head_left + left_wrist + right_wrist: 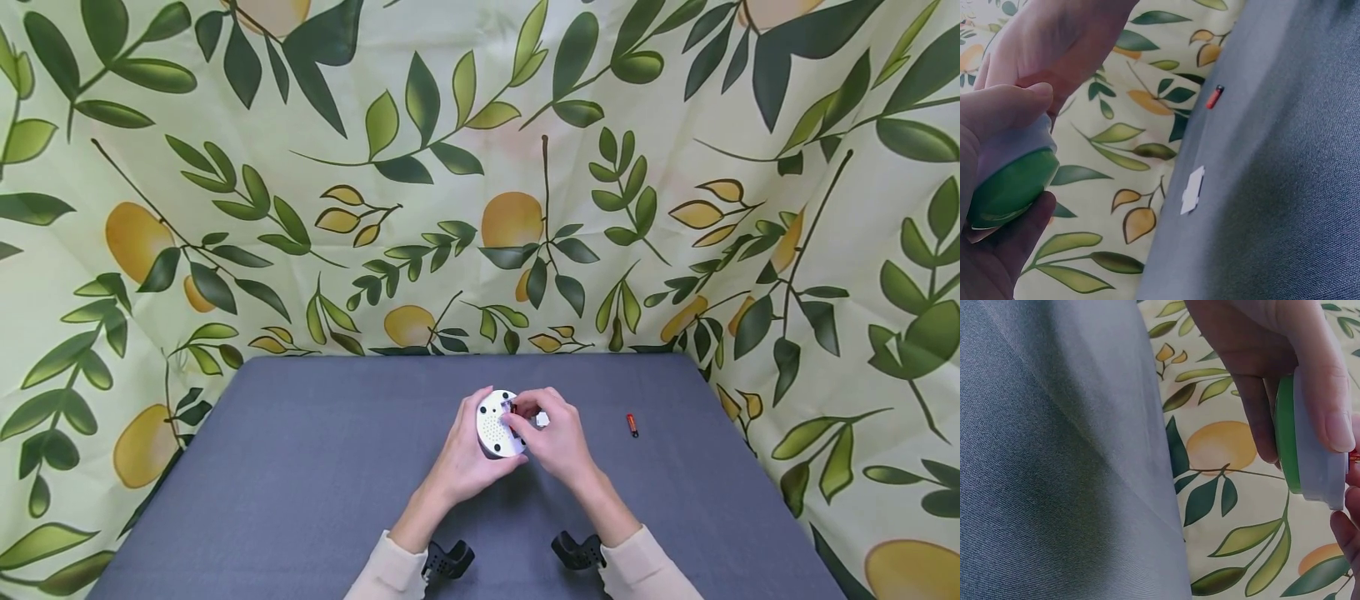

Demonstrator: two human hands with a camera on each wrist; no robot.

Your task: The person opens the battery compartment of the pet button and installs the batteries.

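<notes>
My left hand [468,454] grips a round device with a white back [492,427] and a green front [1019,187], thumb on one side and fingers on the other. Small holes and dark round feet dot the white back, which faces up toward the head camera. My right hand [558,437] pinches a red battery [1354,456] at the slot in that back; its fingers hide most of the battery and slot. On the table, just past the right hand, lies a small white battery cover [1193,189].
A loose red battery with a black end [632,425] lies on the grey table [337,467], to the right of the hands. Behind the table and at its sides hangs a leaf-and-fruit patterned cloth [450,192]. Each wrist wears a black camera mount [450,560].
</notes>
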